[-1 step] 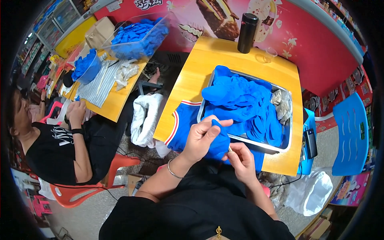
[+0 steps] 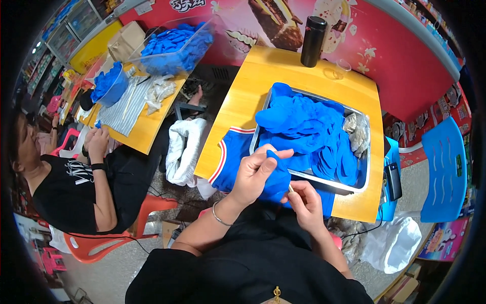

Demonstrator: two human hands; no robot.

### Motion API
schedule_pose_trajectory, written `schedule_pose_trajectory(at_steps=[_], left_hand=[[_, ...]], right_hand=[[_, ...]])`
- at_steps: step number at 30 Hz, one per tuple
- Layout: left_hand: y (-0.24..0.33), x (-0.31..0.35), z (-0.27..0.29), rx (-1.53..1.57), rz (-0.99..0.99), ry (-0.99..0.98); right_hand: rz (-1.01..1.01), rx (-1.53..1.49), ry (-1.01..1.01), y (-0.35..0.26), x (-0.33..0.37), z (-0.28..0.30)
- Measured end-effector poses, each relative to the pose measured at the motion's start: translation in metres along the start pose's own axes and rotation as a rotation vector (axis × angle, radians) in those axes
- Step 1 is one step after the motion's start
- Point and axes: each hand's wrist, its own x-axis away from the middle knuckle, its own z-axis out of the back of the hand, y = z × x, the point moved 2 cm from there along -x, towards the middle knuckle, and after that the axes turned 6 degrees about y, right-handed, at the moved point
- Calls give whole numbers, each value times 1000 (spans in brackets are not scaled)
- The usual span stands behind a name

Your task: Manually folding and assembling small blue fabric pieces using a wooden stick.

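Observation:
A small blue fabric piece point(image 2: 277, 183) is pinched between the thumb and fingers of my left hand point(image 2: 253, 176), held above the near table edge. Close by on its right, my right hand point(image 2: 307, 205) grips a thin pale stick point(image 2: 291, 189) whose end meets the cloth's lower edge. Most of the stick is hidden by my fingers. Under both hands lies a blue garment point(image 2: 230, 152) with red-and-white trim. Just beyond them, a metal tray point(image 2: 365, 177) holds a heap of blue fabric pieces point(image 2: 309, 121) and a clear bag of small pale items point(image 2: 357, 134).
A black flask point(image 2: 313, 43) and a clear cup point(image 2: 342, 67) stand at the table's far end. Leftward, a seated person point(image 2: 76, 187) works at another table with a blue bowl point(image 2: 112, 87) and a clear bin point(image 2: 174, 50) of blue pieces. A blue chair point(image 2: 444, 172) is at right.

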Motion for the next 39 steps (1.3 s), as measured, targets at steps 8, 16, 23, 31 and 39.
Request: schedule_pose_trajectory(at_steps=[8, 16, 23, 31, 39], left_hand=[[-9, 1, 1, 218, 72, 61], [-16, 2, 3, 418, 108, 122], [-12, -5, 8, 259, -93, 130], [-11, -2, 2, 240, -45, 138], [-16, 3, -3, 298, -17, 203]], right_hand=[[-33, -19, 49, 14, 9, 0], [-42, -99, 21, 23, 10, 1], [-58, -62, 23, 25, 11, 2], [-19, -53, 42, 22, 15, 1], [-69, -101, 73, 21, 13, 3]])
